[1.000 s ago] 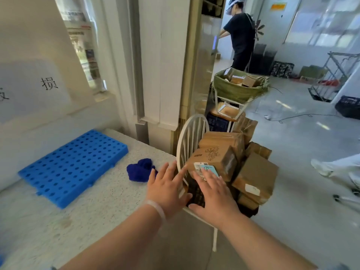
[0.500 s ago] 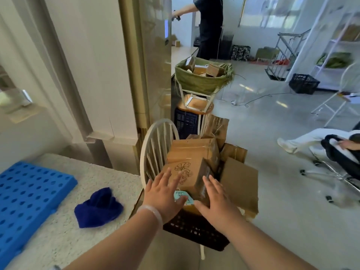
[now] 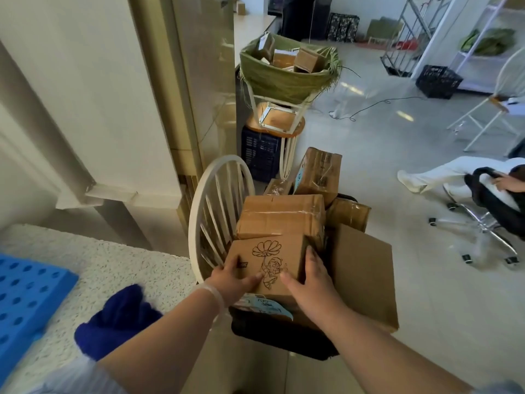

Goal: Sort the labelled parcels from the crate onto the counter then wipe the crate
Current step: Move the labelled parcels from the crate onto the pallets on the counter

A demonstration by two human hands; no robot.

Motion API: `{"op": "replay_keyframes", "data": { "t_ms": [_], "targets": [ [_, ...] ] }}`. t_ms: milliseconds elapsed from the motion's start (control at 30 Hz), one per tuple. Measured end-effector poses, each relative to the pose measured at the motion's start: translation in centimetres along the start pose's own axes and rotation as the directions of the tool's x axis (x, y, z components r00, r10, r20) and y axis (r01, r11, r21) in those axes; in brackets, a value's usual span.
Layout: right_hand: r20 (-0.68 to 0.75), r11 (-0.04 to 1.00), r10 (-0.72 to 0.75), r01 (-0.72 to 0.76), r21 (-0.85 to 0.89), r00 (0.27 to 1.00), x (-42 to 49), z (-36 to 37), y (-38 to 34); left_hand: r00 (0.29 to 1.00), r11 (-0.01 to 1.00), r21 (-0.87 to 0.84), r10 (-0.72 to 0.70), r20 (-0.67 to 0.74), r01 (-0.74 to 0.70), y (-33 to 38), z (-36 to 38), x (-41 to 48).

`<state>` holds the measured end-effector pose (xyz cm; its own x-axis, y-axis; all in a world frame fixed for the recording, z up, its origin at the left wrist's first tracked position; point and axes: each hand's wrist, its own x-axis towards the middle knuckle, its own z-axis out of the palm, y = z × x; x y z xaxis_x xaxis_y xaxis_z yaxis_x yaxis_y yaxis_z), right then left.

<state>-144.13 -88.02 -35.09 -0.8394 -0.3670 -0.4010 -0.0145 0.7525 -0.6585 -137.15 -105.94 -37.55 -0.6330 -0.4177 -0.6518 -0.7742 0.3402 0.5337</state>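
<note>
Speckled pale stone makes up the tabletop (image 3: 113,268) at the lower left of my feed. On it lie a blue perforated mat (image 3: 28,291) at the far left and a dark blue cloth (image 3: 119,319) bunched near the corner, close to my left forearm. Just past the tabletop's edge a white spindle-back chair (image 3: 216,203) carries a black crate (image 3: 284,334) heaped with brown cardboard parcels. Both hands are on the front one, a box (image 3: 270,260) printed with a flower and a cartoon figure. My left hand (image 3: 233,282) grips its near left corner, thumb on top, and my right hand (image 3: 309,282) clasps its right side with the fingers curled over the edge. The box is at the front of the pile in the crate; I cannot tell whether it rests there or is lifted clear. A pale blue label (image 3: 267,304) shows just below my hands. Behind the box lies a taped parcel (image 3: 281,217), and a large flat carton (image 3: 363,274) leans at the right. Beyond, a green basket (image 3: 287,78) of more parcels perches on a white frame. The room has a pale glossy floor (image 3: 383,155) with a cable (image 3: 375,105) trailing across it, a second crate (image 3: 439,81) by white shelving, and a seated person's legs (image 3: 426,174) at the right edge. A cream wall (image 3: 85,95) closes off the left.
</note>
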Motion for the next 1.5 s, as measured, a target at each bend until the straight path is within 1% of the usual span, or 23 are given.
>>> {"op": "replay_keyframes", "data": {
  "t_ms": [67, 133, 333, 433, 533, 667, 767, 833, 900, 1033, 1133, 1200, 1267, 1400, 1433, 1500],
  "targets": [
    [0.003, 0.999, -0.02, 0.019, 0.031, 1.0, -0.2, 0.0, 0.0, 1.0, 0.998, -0.058, -0.011, -0.003, 0.011, -0.2, 0.1, -0.2],
    [0.015, 0.998, -0.043, 0.042, 0.046, 0.999, -0.3, -0.3, 0.0, 0.999, 0.993, -0.115, -0.018, -0.034, 0.014, -0.4, 0.1, -0.7],
    [0.081, 0.992, -0.115, 0.111, 0.055, 0.99, -2.1, -1.3, -0.2, 0.987, 0.982, -0.188, -0.023, -0.162, -0.008, -1.1, 0.6, -4.6],
    [0.12, 0.992, -0.123, 0.116, 0.057, 0.985, -3.3, -2.2, -0.1, 0.977, 0.973, -0.23, -0.024, -0.214, -0.026, -1.2, 1.0, -7.4],
    [0.163, 0.989, -0.143, 0.134, 0.065, 0.976, -4.8, -3.3, -0.1, 0.955, 0.975, -0.209, 0.007, -0.295, -0.072, -1.5, 1.4, -10.6],
    [0.253, 0.978, -0.205, 0.187, 0.091, 0.945, -7.2, -4.8, -0.4, 0.914, 0.955, -0.264, 0.014, -0.405, -0.132, -2.6, 2.5, -15.3],
    [0.32, 0.965, -0.259, 0.236, 0.111, 0.911, -9.2, -5.5, -0.7, 0.889, 0.967, -0.219, 0.019, -0.457, -0.133, -3.8, 3.4, -18.3],
    [0.357, 0.96, -0.281, 0.265, 0.094, 0.891, -10.3, -5.4, -0.6, 0.87, 0.975, -0.187, 0.009, -0.494, -0.116, -4.6, 4.0, -19.9],
    [0.378, 0.955, -0.294, 0.288, 0.074, 0.878, -11.3, -5.1, -0.3, 0.845, 0.978, -0.18, -0.008, -0.534, -0.104, -4.9, 4.7, -21.2],
    [0.397, 0.934, -0.356, 0.341, 0.109, 0.846, -13.0, -4.8, 0.4, 0.808, 0.984, -0.148, -0.011, -0.59, -0.095, -5.4, 5.9, -22.6],
    [0.433, 0.907, -0.407, 0.411, 0.089, 0.804, -13.7, -5.0, 0.4, 0.779, 0.98, -0.165, -0.018, -0.627, -0.11, -6.0, 5.9, -23.4],
    [0.469, 0.89, -0.425, 0.451, 0.063, 0.774, -14.0, -4.9, -0.1, 0.759, 0.981, -0.156, -0.017, -0.65, -0.112, -6.3, 5.3, -24.1],
    [0.48, 0.877, -0.44, 0.478, 0.049, 0.759, -14.2, -4.5, -0.8, 0.736, 0.985, -0.132, -0.005, -0.677, -0.115, -6.6, 4.4, -24.8],
    [0.466, 0.871, -0.471, 0.479, 0.111, 0.749, -14.5, -2.8, -2.5, 0.692, 0.986, -0.107, 0.009, -0.722, -0.124, -7.5, 2.3, -26.4],
    [0.471, 0.873, -0.473, 0.466, 0.141, 0.744, -14.5, -2.3, -2.8, 0.68, 0.985, -0.106, 0.016, -0.734, -0.138, -7.9, 1.8, -26.8],
    [0.494, 0.883, -0.465, 0.42, 0.207, 0.734, -14.7, -1.2, -3.4, 0.643, 0.971, -0.115, 0.047, -0.765, -0.208, -8.9, 0.6, -27.6]
  ]
}}
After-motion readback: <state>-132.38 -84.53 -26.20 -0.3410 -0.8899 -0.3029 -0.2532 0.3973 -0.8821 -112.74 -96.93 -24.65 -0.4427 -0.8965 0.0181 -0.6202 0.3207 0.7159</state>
